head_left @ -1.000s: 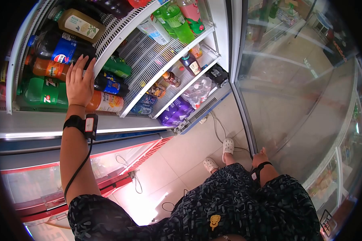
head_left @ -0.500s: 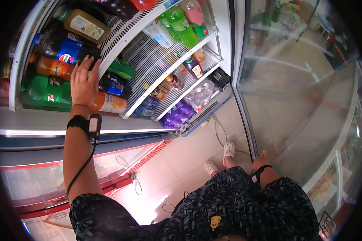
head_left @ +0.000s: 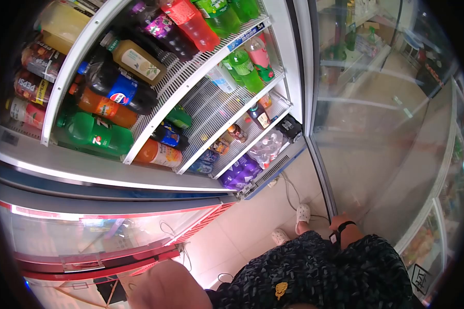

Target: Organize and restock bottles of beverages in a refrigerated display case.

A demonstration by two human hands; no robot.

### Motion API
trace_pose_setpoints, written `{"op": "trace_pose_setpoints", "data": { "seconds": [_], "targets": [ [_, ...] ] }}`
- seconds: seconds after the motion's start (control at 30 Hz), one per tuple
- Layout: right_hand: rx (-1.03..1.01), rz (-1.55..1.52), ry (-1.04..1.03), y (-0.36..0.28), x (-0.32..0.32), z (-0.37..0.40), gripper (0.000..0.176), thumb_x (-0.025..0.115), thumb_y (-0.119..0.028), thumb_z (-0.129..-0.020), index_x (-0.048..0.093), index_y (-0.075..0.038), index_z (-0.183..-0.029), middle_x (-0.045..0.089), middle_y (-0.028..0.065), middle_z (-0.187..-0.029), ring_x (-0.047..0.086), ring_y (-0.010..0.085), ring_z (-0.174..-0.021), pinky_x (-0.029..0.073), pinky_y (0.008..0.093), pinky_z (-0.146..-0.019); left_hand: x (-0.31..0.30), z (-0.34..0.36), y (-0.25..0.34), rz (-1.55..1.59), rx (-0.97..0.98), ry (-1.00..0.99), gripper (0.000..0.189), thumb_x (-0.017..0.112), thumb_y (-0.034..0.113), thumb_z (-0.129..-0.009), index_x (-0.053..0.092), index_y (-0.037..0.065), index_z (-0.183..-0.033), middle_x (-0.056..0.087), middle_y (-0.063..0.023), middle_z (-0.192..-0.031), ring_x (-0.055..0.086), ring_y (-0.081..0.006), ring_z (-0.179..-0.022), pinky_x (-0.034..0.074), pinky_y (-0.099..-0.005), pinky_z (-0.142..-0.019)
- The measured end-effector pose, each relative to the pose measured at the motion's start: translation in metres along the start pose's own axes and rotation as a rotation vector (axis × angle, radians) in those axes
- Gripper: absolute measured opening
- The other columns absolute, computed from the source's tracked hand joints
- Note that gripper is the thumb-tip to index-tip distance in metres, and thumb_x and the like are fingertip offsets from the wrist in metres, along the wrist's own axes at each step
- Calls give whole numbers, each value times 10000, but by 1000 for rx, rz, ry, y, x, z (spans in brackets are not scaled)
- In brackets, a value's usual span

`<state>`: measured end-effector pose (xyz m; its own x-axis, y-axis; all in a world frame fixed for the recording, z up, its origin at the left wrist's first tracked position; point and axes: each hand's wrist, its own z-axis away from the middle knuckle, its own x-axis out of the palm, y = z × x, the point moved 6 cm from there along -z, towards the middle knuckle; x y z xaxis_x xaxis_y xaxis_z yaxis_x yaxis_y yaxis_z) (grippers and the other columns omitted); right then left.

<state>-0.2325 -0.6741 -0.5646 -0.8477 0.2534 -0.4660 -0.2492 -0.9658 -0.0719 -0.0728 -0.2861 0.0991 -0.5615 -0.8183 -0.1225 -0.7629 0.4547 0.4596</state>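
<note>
My right hand (head_left: 339, 222) is closed on the lower edge of the open glass fridge door (head_left: 318, 177), its fingers partly hidden. Only a blurred, bent part of my left arm shows at the bottom left, and the hand itself is out of view. Inside the fridge, a 7UP bottle (head_left: 95, 135), an orange soda bottle (head_left: 105, 108), a Pepsi bottle (head_left: 119, 88) and a tan drink bottle (head_left: 136, 61) lie side by side on a white wire shelf (head_left: 162, 105). The shelf below carries an orange juice bottle (head_left: 159, 153) and a blue-labelled dark bottle (head_left: 169, 135).
Purple packs (head_left: 239, 172) and a plastic-wrapped pack (head_left: 267, 149) sit at the fridge bottom. A red-framed glass case (head_left: 113, 226) stands to the left. Cables (head_left: 291, 190) run across the tiled floor (head_left: 247, 221) near my pale clogs (head_left: 303, 213).
My left hand has left the bottles on the shelf and dropped back out of view. The view has shifted, showing more of the upper shelves. My right hand stays at the door edge.
</note>
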Motion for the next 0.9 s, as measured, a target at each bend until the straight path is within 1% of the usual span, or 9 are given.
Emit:
{"op": "trace_pose_setpoints", "data": {
  "seconds": [0.03, 0.07, 0.13, 0.17, 0.23, 0.33, 0.53, 0.83, 0.9],
  "targets": [
    [13, -40, -31, -3, -17, 15, 458, 685, -414, -803, 733, -46, -1072, 688, 184, -1166, 606, 373, -1160, 331, 510, -1109, 67, -21, 11, -429, 661, -167, 368, 537, 208, -1001, 529, 100, -1353, 510, -102, -1412, 442, -223, -1336, 356, -414, -1096],
    [26, -80, -65, -6, -29, 25, 471, 703, -419, -789, 730, -51, -1083, 691, 177, -1163, 628, 373, -1126, 416, 507, -1053, 85, -27, 9, -431, 663, -170, 368, 537, 208, -1001, 529, 100, -1353, 510, -102, -1412, 442, -223, -1336, 356, -414, -1096],
    [60, -124, -60, 0, -24, 17, 466, 700, -419, -793, 729, -60, -1089, 694, 171, -1157, 634, 368, -1116, 462, 491, -994, 91, -29, 19, -425, 756, 161, 377, 557, 157, -966, 541, 80, -1335, 517, -101, -1403, 441, -238, -1331, 372, -397, -1085],
    [91, -165, -53, 1, -20, 14, 460, 697, -419, -797, 728, -70, -1096, 697, 165, -1150, 640, 363, -1106, 508, 476, -935, 102, -37, 17, -426, 748, 157, 377, 557, 157, -966, 541, 80, -1335, 517, -101, -1403, 441, -238, -1331, 372, -397, -1085],
    [64, -177, -78, 0, -23, 17, 453, 686, -421, -808, 728, -68, -1089, 693, 174, -1153, 657, 368, -1061, 525, 474, -894, 111, -55, 5, 92, 691, 102, 368, 552, 136, -960, 557, 69, -1322, 516, -99, -1401, 446, -243, -1322, 380, -385, -1078],
    [93, -120, -86, -4, -38, 38, 471, 683, -449, -823, 721, -76, -1109, 692, 164, -1164, 654, 364, -1071, 517, 479, -908, 119, -58, 9, 195, 793, 172, 365, 545, 122, -962, 561, 61, -1322, 511, -101, -1409, 431, -243, -1335, 386, -375, -1072],
    [16, -99, -62, -10, -43, 44, 506, 698, -474, -819, 714, -82, -1139, 693, 158, -1169, 653, 361, -1078, 516, 474, -910, 121, -47, 42, 145, 600, -11, 337, 517, 56, -948, 574, 39, -1279, 481, -87, -1387, 411, -248, -1298, 399, -381, -1020],
    [14, -103, -83, 13, -25, 3, 480, 705, -481, -825, 740, -85, -1093, 706, 131, -1150, 655, 341, -1087, 514, 471, -922, 140, -64, 81, 187, 739, 22, 388, 595, 22, -893, 574, 23, -1281, 481, -109, -1396, 387, -291, -1321, 399, -395, -1038],
    [-217, 218, 227, 24, 4, -49, 472, 713, -466, -829, 735, -97, -1123, 706, 132, -1151, 656, 323, -1099, 515, 475, -925, 140, -63, 90, 193, 726, -13, 394, 598, 39, -898, 568, 23, -1290, 481, -112, -1402, 380, -293, -1331, 397, -397, -1046]
  ]
}}
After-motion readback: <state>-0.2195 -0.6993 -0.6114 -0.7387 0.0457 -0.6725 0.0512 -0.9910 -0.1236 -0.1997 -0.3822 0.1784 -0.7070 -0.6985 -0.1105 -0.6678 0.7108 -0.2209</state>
